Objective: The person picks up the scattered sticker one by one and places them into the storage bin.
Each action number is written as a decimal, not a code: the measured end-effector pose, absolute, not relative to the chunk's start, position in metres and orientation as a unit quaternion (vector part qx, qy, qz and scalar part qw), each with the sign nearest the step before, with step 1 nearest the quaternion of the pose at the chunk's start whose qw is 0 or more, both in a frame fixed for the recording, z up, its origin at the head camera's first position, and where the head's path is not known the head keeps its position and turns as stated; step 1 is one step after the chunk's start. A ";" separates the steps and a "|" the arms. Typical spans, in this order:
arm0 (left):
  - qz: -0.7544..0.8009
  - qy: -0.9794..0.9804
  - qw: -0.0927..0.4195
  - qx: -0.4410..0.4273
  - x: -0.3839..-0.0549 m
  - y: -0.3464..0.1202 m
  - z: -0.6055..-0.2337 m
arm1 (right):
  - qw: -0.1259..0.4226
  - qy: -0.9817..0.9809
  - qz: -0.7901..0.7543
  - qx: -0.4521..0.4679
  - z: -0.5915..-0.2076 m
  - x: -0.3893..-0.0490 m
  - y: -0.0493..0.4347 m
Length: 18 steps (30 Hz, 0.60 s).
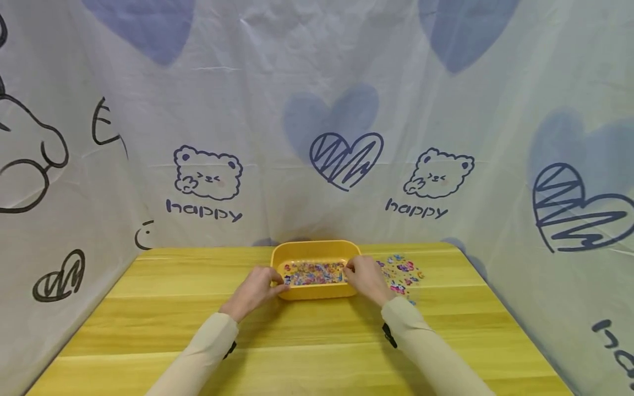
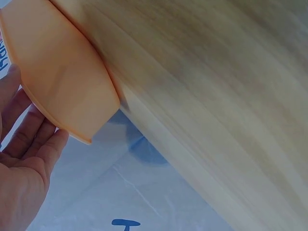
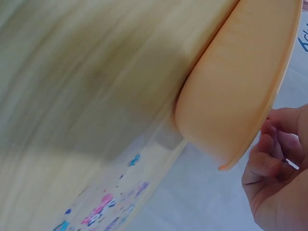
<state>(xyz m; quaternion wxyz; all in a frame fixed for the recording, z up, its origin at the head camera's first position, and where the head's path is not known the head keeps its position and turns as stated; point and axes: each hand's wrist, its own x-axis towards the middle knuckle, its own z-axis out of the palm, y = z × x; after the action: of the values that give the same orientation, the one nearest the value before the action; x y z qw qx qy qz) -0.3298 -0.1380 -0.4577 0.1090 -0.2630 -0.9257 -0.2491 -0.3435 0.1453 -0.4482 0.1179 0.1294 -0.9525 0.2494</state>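
Observation:
A yellow plastic tub (image 1: 317,292) stands at the back of the table, small multicoloured pieces (image 1: 313,274) spread over its bottom. At its front left corner my left hand (image 1: 257,286) holds the rim. The thumb lies along the front edge, and in the left wrist view the fingertips (image 2: 61,137) are at the rim. My right hand (image 1: 365,276) reaches over the right side, fingertips inside the tub above the pieces. In the right wrist view its fingers (image 3: 265,161) are curled, thumb and index tip close together behind the rim; I cannot tell what they pinch.
Right of the tub, a clear sheet with colourful printed figures (image 1: 403,275) lies on the wooden table (image 1: 307,352), partly hidden by my right hand. A white curtain (image 1: 277,181) with hearts and bears hangs close behind the tub and along both sides.

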 end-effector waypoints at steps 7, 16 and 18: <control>-0.248 -0.924 0.115 -0.267 -0.331 -0.139 -0.459 | 0.154 -0.935 0.302 0.108 -0.449 -0.344 0.156; -0.258 -0.921 0.111 -0.272 -0.331 -0.139 -0.458 | 0.175 -0.929 0.314 0.087 -0.455 -0.349 0.172; -0.262 -0.921 0.107 -0.269 -0.331 -0.138 -0.458 | 0.181 -0.928 0.317 0.078 -0.458 -0.349 0.178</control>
<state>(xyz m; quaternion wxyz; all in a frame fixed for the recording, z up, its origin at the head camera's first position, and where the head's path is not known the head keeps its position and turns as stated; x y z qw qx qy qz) -0.3307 -0.1383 -0.4582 0.1072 -0.2689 -0.9206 -0.2622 -0.3492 0.1777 -0.4580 0.1811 0.0785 -0.9278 0.3165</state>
